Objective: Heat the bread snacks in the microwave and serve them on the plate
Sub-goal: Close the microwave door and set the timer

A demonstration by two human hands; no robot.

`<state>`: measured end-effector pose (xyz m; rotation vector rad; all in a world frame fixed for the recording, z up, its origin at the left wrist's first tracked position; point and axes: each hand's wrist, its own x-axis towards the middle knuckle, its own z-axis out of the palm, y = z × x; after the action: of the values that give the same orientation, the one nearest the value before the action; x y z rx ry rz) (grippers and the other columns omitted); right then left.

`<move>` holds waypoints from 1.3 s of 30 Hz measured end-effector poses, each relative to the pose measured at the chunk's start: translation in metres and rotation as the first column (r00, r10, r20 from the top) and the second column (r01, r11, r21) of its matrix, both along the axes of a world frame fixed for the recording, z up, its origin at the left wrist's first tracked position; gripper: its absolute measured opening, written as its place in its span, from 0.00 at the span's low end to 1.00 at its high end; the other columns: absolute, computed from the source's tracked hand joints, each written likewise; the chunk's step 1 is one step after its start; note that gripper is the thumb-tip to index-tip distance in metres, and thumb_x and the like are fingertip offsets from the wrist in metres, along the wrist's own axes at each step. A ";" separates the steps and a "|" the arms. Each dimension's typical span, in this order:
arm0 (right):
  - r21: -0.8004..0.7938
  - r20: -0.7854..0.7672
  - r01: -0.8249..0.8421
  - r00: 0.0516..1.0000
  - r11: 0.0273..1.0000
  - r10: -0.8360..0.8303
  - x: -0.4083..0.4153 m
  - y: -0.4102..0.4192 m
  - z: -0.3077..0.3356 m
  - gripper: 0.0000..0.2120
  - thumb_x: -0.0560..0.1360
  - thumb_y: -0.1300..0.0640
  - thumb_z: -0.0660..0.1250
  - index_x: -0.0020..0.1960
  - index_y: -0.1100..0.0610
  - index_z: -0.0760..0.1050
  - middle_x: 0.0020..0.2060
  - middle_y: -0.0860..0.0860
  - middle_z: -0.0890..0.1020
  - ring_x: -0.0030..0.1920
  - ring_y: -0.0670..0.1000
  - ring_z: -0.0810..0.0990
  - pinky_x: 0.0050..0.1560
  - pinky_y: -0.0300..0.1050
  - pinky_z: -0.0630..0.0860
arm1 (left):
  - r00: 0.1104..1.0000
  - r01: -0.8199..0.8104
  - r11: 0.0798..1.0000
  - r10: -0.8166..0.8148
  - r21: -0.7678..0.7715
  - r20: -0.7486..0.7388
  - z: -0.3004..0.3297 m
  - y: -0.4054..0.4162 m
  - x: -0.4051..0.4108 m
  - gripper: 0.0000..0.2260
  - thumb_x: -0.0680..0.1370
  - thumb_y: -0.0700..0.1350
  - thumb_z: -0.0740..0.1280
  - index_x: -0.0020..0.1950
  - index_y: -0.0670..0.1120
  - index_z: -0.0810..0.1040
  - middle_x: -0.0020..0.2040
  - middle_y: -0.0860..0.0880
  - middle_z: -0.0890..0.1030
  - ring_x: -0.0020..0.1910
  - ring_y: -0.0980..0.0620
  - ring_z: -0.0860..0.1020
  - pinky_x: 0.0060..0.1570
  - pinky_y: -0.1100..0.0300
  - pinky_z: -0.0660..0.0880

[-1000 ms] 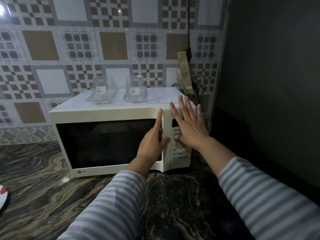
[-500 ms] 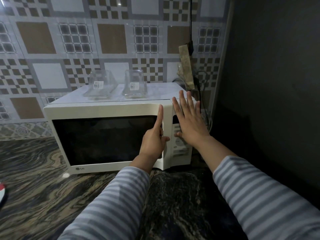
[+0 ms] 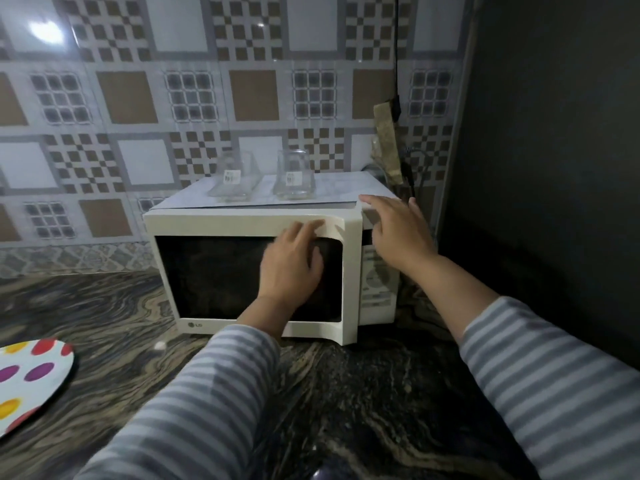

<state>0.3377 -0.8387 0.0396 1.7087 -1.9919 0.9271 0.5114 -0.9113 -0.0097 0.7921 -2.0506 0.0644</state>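
A cream microwave (image 3: 242,224) stands on the dark marbled counter against the tiled wall. Its dark-windowed door (image 3: 207,275) stands slightly ajar, with the right edge out from the body. My left hand (image 3: 291,268) lies flat on the door's right side, fingertips up at the top frame. My right hand (image 3: 398,233) rests with fingers spread on the top right corner, above the control panel (image 3: 377,282). A white plate (image 3: 31,379) with coloured dots lies at the lower left. No bread snacks are visible.
Two clear glass containers (image 3: 235,178) (image 3: 294,174) stand upside down on top of the microwave. A black cable (image 3: 396,64) hangs down behind its right rear corner. A dark wall (image 3: 554,168) closes the right side. The counter (image 3: 104,323) stretches left and toward me.
My left hand slid from the door's right edge onto the window, and the door has come slightly out. My right hand rose to the top corner. The view pulled back, showing the plate.
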 end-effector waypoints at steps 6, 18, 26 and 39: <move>0.147 -0.082 -0.163 0.981 0.976 0.176 0.038 -0.010 0.008 0.22 0.80 0.55 0.58 0.73 0.55 0.64 0.72 0.52 0.67 0.73 0.51 0.62 0.75 0.50 0.51 | 0.944 -0.280 0.954 0.254 0.103 0.210 0.034 -0.018 0.024 0.24 0.81 0.53 0.55 0.77 0.53 0.56 0.78 0.51 0.57 0.77 0.51 0.51 0.75 0.44 0.47; 0.236 -0.213 0.059 0.977 0.970 -0.008 0.091 0.022 -0.004 0.25 0.80 0.53 0.57 0.76 0.54 0.57 0.75 0.52 0.61 0.76 0.52 0.56 0.76 0.50 0.50 | 0.921 -0.216 0.965 0.150 0.151 0.359 0.026 -0.002 0.066 0.31 0.79 0.57 0.57 0.78 0.53 0.48 0.79 0.53 0.49 0.78 0.53 0.43 0.73 0.37 0.47; 0.216 -0.238 0.222 0.956 0.951 -0.169 0.163 0.066 -0.008 0.26 0.80 0.51 0.56 0.76 0.53 0.56 0.76 0.51 0.60 0.76 0.52 0.56 0.75 0.49 0.50 | 0.914 -0.095 0.982 0.019 0.166 0.406 0.030 0.021 0.119 0.34 0.77 0.56 0.61 0.78 0.53 0.47 0.79 0.53 0.48 0.78 0.52 0.43 0.73 0.37 0.49; 0.194 -0.350 0.344 0.899 0.919 -0.263 0.278 0.114 -0.002 0.25 0.79 0.50 0.57 0.75 0.52 0.60 0.70 0.51 0.67 0.70 0.55 0.62 0.68 0.52 0.58 | 0.876 -0.036 0.967 -0.091 0.252 0.474 0.038 0.057 0.204 0.33 0.79 0.51 0.59 0.79 0.50 0.44 0.79 0.53 0.44 0.78 0.53 0.42 0.73 0.37 0.44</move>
<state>0.6155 -0.7251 0.0377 1.4849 -2.1344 0.2785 0.7158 -0.8545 0.0283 0.9773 -2.5831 -0.0209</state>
